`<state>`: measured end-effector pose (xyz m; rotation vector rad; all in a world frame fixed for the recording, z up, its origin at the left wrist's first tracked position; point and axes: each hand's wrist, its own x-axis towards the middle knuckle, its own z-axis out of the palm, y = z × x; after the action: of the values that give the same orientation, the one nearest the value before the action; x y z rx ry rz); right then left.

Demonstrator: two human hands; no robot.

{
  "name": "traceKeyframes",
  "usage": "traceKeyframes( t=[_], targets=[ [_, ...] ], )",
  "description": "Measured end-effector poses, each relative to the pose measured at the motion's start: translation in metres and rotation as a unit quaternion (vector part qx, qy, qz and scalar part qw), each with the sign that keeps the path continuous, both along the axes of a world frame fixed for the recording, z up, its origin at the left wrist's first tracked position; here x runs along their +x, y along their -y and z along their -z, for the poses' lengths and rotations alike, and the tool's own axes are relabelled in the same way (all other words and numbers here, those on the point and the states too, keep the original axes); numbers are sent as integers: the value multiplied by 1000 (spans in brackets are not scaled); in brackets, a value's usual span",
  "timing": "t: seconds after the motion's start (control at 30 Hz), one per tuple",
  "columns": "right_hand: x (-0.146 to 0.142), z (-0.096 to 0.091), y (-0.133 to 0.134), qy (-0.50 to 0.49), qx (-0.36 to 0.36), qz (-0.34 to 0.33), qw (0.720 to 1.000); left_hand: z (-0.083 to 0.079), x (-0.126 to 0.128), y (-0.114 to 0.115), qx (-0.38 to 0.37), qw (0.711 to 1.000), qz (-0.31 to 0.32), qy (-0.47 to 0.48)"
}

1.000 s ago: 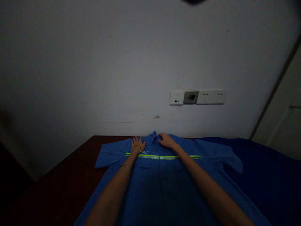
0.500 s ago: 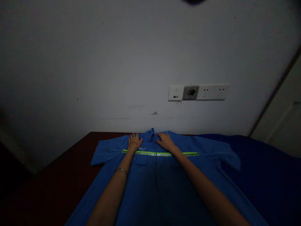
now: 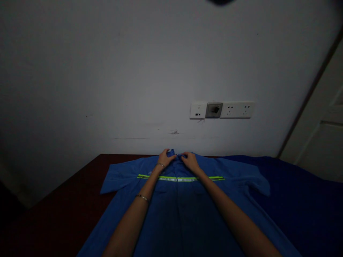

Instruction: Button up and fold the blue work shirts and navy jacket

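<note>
A grey-white wall (image 3: 120,71) rises just behind the table (image 3: 66,207), closing off its far edge. On it sit a white plate (image 3: 197,111), a dark plate (image 3: 214,110) and 2 socket outlets (image 3: 237,110) in a row. A pale door (image 3: 328,123) stands at the far right. A dark blue cloth (image 3: 302,203) covers the right part of the dark red tabletop.

The blue shirt (image 3: 177,210) lies spread front up across table and cloth, its collar (image 3: 172,153) near the wall. A yellow-green and silver stripe (image 3: 184,179) crosses its chest; the forearms hide parts of it. Chest pockets show faintly below; their contents cannot be told.

The left hand (image 3: 165,158), with 2 bracelets (image 3: 142,197) on that arm, curls its fingers around the collar's left side. The right hand (image 3: 190,161) bends its fingers at the right side. Whether either pinches the fabric, I cannot tell.
</note>
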<state>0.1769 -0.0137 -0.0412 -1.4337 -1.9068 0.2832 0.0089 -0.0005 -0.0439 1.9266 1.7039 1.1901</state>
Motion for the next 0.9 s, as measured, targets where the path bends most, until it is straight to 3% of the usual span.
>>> traceKeyframes(
  t=[0.17,0.37,0.6,0.9],
  targets=[
    [9,-11,2,2,-1,11,1000,2,5,3,-13,998,-27,-58],
    [25,-19,2,65,1,15,998,-13,-10,4,-19,996,-86,18],
    [38,-32,6,116,14,60,991,-20,-34,-3,-60,991,-53,110],
    [50,-40,-8,-18,-39,80,996,-30,-59,-6,-200,947,-35,250]
  ],
)
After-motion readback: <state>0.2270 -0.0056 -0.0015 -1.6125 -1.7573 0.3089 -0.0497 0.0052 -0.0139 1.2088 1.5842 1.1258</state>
